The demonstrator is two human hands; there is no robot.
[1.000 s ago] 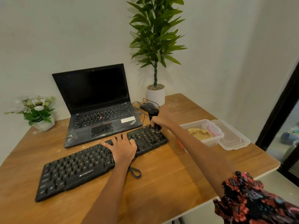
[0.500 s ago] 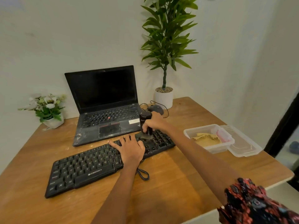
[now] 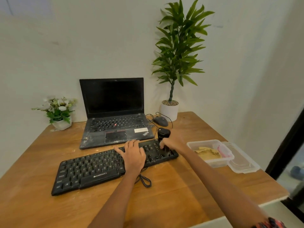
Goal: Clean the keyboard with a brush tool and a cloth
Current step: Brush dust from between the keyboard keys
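Head view says keep the black cylindrical brush tool (image 3: 163, 137) upright, sweeping short strokes across the black corded keyboard (image 3: 105, 165) lying mid-counter. Right hand (image 3: 171, 142) fingers grip the brush over the right end keys; left hand (image 3: 134, 155) fingers, spread flat, press the keyboard steady.

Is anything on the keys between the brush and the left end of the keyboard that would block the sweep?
Yes: the left hand lies flat on the keyboard just left of the brush tool, which the right hand grips over the right-end keys. Beyond that hand, the keys look bare.
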